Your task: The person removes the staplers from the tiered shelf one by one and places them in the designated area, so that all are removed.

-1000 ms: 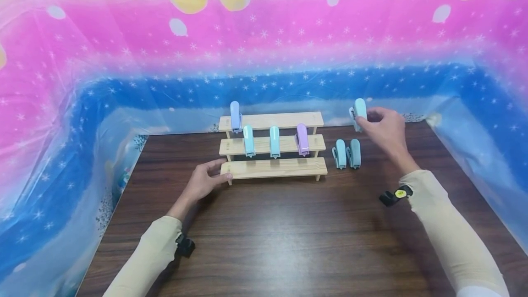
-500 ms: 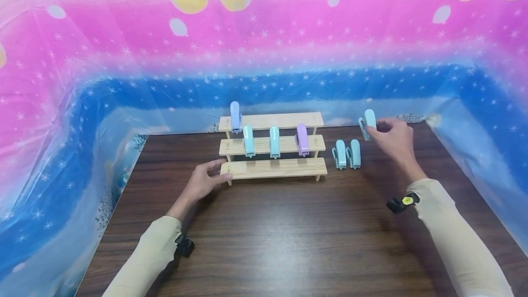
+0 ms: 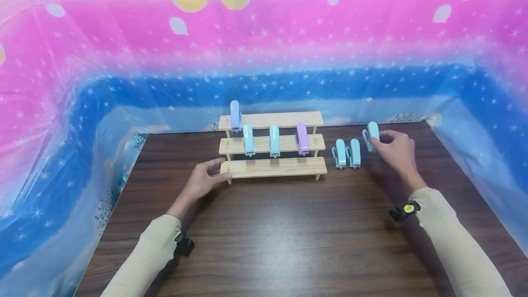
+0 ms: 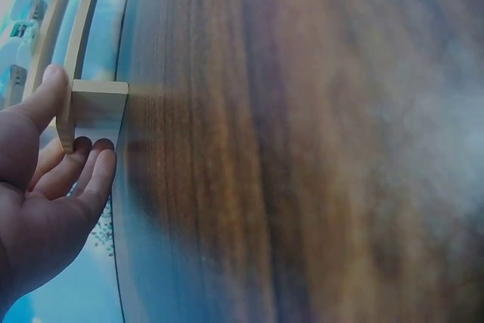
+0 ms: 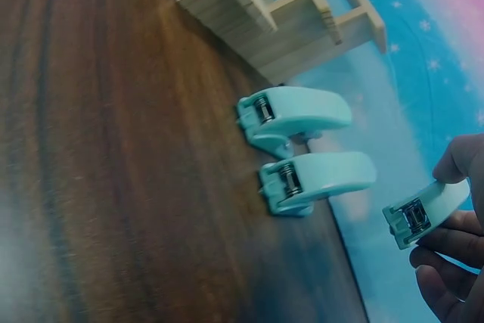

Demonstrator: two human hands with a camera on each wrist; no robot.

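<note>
A three-tier wooden display rack stands on the table. My left hand holds the left end of its lowest step, thumb on top and fingers underneath; the left wrist view shows this hand at the step's end. At the right, my right hand pinches a mint-green stapler between thumb and fingers. Two more mint staplers stand side by side on the table, between that hand and the rack. In the right wrist view, the held stapler is apart from that pair.
On the middle step sit two aqua staplers and a purple stapler. A periwinkle stapler stands at the left of the top step. A patterned cloth hangs behind the brown table.
My right hand has moved right and then down toward the tabletop with the mint stapler. The left hand and the rack stay where they were.
</note>
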